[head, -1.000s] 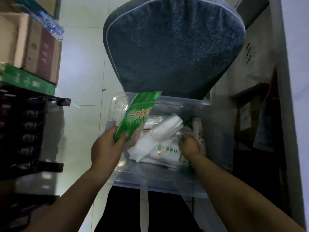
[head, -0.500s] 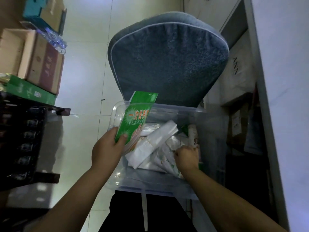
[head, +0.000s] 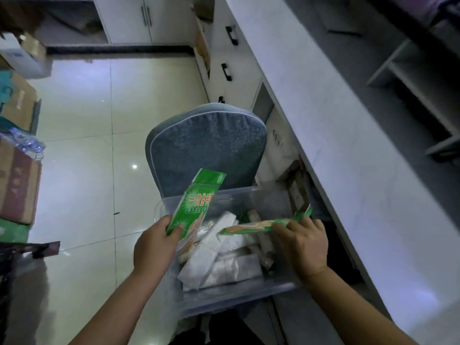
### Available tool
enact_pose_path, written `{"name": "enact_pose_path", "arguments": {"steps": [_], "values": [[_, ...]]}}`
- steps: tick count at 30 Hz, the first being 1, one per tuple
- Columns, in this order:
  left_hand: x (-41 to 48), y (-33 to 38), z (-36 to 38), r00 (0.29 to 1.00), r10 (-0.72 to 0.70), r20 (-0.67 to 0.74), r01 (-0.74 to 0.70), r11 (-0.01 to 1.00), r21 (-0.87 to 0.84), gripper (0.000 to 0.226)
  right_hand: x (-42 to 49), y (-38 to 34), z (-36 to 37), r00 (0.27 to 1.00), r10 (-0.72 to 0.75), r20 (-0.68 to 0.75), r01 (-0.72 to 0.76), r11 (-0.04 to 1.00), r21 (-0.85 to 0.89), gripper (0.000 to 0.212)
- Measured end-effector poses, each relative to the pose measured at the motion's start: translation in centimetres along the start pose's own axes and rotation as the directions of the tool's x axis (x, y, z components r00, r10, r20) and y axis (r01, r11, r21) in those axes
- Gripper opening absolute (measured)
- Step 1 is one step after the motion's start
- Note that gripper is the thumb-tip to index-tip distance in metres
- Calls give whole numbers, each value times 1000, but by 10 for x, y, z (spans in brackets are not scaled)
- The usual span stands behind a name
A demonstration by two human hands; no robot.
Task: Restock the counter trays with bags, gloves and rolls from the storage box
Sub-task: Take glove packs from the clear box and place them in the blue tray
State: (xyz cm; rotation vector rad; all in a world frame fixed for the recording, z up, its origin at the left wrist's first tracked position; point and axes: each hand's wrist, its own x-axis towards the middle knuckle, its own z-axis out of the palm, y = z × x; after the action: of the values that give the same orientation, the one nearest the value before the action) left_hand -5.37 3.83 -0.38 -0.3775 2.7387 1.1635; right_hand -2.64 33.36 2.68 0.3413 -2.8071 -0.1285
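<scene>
Our left hand [head: 155, 247] clamped 1 green packet [head: 196, 202] with orange Chinese print we couldn't fully read; our right hand [head: 302, 245] gripped a 2nd packet [head: 263, 224] edge-on above the clear box [head: 236, 298] of white bags [head: 224, 262], by a white counter [head: 348, 135] on pale tiles [head: 87, 145].

Chair: a grey-blue cushioned back [head: 209, 145] was seen upright.
Floor: pale glossy tiles [head: 82, 125].
Cartons: cardboard boxes [head: 17, 185] were stacked at left.

Left hand [head: 155, 247] grips an upright green glove packet [head: 196, 205]; right hand [head: 302, 245], at three o'clock, holds a flat green packet [head: 263, 224] above the clear plastic storage box [head: 224, 302].
</scene>
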Motion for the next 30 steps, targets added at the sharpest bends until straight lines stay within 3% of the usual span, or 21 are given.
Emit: {"name": "enact_pose_path", "arguments": {"steps": [2, 5, 10, 16, 20, 22, 25, 26, 30], "values": [[1, 4, -8, 999, 32, -12, -32, 999, -28, 18, 0, -6, -20, 991, 65, -116, -62, 998, 28, 14], [2, 13, -14, 996, 82, 32, -78, 991, -109, 9, -2, -22, -46, 960, 221, -170, -187, 962, 199, 12], [-2, 31, -7, 968, 184, 172, -147, 967, -207, 3, -12, -44, -78, 832, 554, 35, -476, 678, 560, 20], [-9, 65, 8, 910, 254, 328, -102, 904, -415, 3, -27, -57, -121, 722, 680, 130, -502, 384, 775, 29], [-16, 90, 19, 867, 318, 383, -136, 892, -432, 7, -33, -59, -153, 686, 724, 72, -405, 297, 865, 28], [-24, 106, 26, 828, 328, 455, -81, 872, -482, 10, -39, -53, -158, 604, 790, 103, -392, 182, 902, 30], [-43, 129, 36, 761, 347, 548, 21, 831, -556, 17, -54, -36, -158, 435, 865, 249, -301, -120, 946, 29], [-51, 136, 39, 745, 347, 569, 50, 822, -567, 17, -61, -30, -157, 379, 883, 276, -271, -179, 946, 28], [-94, 159, 56, 640, 349, 685, 285, 720, -633, 19, -93, -8, -151, 148, 956, 253, -252, -211, 944, 27]]}}
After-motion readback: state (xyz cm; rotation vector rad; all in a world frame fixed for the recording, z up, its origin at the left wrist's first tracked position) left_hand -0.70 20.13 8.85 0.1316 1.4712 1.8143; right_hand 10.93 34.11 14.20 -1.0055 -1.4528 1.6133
